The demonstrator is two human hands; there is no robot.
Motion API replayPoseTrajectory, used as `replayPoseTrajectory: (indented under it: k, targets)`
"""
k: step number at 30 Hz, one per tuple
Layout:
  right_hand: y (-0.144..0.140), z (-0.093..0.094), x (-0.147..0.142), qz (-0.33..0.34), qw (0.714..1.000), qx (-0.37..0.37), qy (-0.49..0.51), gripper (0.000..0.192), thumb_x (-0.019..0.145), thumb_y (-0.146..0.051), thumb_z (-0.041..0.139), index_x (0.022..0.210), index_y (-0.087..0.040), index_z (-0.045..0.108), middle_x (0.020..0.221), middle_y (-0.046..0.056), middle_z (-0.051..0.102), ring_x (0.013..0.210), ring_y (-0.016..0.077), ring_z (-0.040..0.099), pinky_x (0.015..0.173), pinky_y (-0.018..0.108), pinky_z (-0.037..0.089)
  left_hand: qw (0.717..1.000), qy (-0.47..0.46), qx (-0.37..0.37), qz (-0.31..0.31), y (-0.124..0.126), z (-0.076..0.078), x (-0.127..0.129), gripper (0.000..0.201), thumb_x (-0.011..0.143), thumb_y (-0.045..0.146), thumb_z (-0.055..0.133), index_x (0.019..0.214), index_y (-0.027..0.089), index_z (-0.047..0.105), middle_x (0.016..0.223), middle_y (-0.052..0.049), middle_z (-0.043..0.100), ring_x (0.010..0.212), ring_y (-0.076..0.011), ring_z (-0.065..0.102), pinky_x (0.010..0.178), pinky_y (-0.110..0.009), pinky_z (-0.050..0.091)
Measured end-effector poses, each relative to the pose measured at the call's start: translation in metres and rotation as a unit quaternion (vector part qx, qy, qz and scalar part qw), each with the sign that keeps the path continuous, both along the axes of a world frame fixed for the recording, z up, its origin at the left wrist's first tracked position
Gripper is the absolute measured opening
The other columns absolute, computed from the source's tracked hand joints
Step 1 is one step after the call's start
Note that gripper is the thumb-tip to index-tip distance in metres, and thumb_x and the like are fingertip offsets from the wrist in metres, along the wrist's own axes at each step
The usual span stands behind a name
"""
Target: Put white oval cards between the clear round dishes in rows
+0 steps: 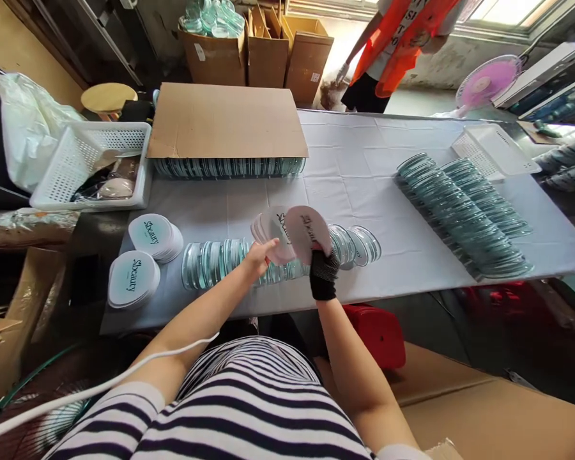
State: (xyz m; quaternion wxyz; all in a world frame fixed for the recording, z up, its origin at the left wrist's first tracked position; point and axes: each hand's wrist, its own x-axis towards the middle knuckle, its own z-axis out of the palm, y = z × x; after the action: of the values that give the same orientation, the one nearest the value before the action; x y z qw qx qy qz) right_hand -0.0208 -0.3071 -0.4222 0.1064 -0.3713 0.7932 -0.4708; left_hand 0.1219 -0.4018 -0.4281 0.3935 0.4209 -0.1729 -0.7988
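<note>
My bare left hand (259, 257) grips a fanned stack of round printed cards (274, 225), lettered "beauty". In a black glove, my right hand (324, 273) pinches one round card (307, 229), tilted beside that stack. Both hands are above a row of clear, greenish round cases (215, 263) standing on edge along the front of the table. The row's right end (364, 246) leans over and spreads out. Two more piles of round cards lie to the left, a rear pile (153, 236) and a front pile (133, 278). My hands and the cards hide the middle of the row.
A cardboard sheet (227, 121) covers more cases at the back. White baskets stand left (141, 166) and right (482, 150). Long rows of clear cases (460, 214) lie at the right. A person in an orange vest (388, 48) stands behind the table. A red stool (378, 335) is below the front edge.
</note>
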Motion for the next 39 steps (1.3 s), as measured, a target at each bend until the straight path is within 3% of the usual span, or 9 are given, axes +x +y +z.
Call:
replayPoseTrajectory:
  k: [2,5,7,9,13,17,22,31,39]
  targets:
    - [0.041,-0.007,-0.007,-0.038,0.997,0.039,0.047,0.045,0.087,-0.051,0.049,0.099,-0.012,0.070,0.088,0.013,0.073,0.078,0.0222,0.066,0.069,0.030,0.051,0.999,0.010,0.029,0.024,-0.010,-0.006,0.002,0.017,0.074,0.007,0.073,0.091,0.012,0.070,0.081,-0.005,0.075,0.079,-0.0169,0.071,0.079,-0.027,0.056]
    - [0.103,-0.017,-0.001,0.056,0.975,0.161,0.144,0.042,0.091,-0.045,0.045,0.100,-0.014,0.072,0.087,0.013,0.073,0.077,0.0218,0.068,0.068,0.027,0.048,0.992,0.029,0.095,0.078,-0.027,-0.017,0.002,0.017,0.079,0.002,0.067,0.093,0.011,0.069,0.076,-0.004,0.074,0.074,-0.0137,0.071,0.074,-0.022,0.056]
    - [0.121,-0.022,0.013,0.128,0.941,0.255,0.182,0.037,0.094,-0.036,0.041,0.106,-0.017,0.071,0.088,0.010,0.074,0.077,0.0197,0.069,0.068,0.025,0.046,0.988,0.036,0.119,0.089,-0.033,-0.025,0.002,0.018,0.082,0.002,0.063,0.097,0.011,0.069,0.076,-0.003,0.074,0.073,-0.0130,0.071,0.074,-0.022,0.057]
    - [0.112,-0.025,0.028,0.167,0.901,0.347,0.201,0.034,0.096,-0.029,0.039,0.111,-0.019,0.068,0.089,0.009,0.074,0.078,0.0188,0.069,0.067,0.024,0.044,0.987,0.042,0.126,0.085,-0.035,-0.032,0.002,0.019,0.084,0.004,0.062,0.100,0.011,0.068,0.079,-0.004,0.075,0.073,-0.0129,0.071,0.074,-0.022,0.057]
    - [0.050,-0.028,0.047,0.198,0.853,0.435,0.211,0.032,0.099,-0.030,0.038,0.116,-0.019,0.062,0.091,0.011,0.073,0.083,0.0210,0.070,0.065,0.026,0.041,0.987,0.049,0.127,0.082,-0.034,-0.039,0.005,0.023,0.084,0.004,0.064,0.105,0.012,0.067,0.085,-0.005,0.076,0.074,-0.0124,0.072,0.072,-0.020,0.057]
    - [0.021,-0.029,0.043,0.195,0.856,0.436,0.198,0.034,0.097,-0.042,0.044,0.116,-0.018,0.057,0.088,0.009,0.072,0.080,0.0221,0.069,0.063,0.027,0.038,0.988,0.044,0.125,0.080,-0.033,-0.041,0.008,0.024,0.083,0.006,0.065,0.107,0.012,0.067,0.083,-0.005,0.076,0.071,-0.0126,0.071,0.068,-0.019,0.057]
    - [0.035,-0.034,0.030,0.219,0.863,0.415,0.189,0.024,0.098,-0.029,0.042,0.107,-0.017,0.059,0.095,0.008,0.072,0.085,0.0177,0.068,0.064,0.024,0.036,0.988,0.040,0.132,0.075,-0.032,-0.040,0.010,0.024,0.081,0.005,0.068,0.105,0.012,0.068,0.080,-0.005,0.075,0.066,-0.0126,0.070,0.062,-0.019,0.057]
    - [0.000,-0.059,0.039,0.266,0.872,0.399,0.100,0.024,0.094,-0.016,0.042,0.102,-0.014,0.064,0.096,0.017,0.071,0.094,0.0237,0.068,0.079,0.032,0.044,0.989,0.033,0.128,0.069,-0.033,-0.036,0.009,0.022,0.082,0.004,0.066,0.103,0.010,0.068,0.080,-0.006,0.075,0.065,-0.0132,0.070,0.059,-0.020,0.056]
    - [0.002,-0.062,0.028,0.328,0.868,0.333,-0.166,0.020,0.094,-0.027,0.044,0.098,-0.017,0.060,0.068,0.001,0.067,0.054,0.0112,0.061,0.054,0.021,0.047,0.988,0.024,0.115,0.100,-0.028,-0.039,0.009,0.021,0.082,0.004,0.066,0.101,0.010,0.068,0.082,-0.007,0.075,0.069,-0.0141,0.071,0.066,-0.022,0.057]
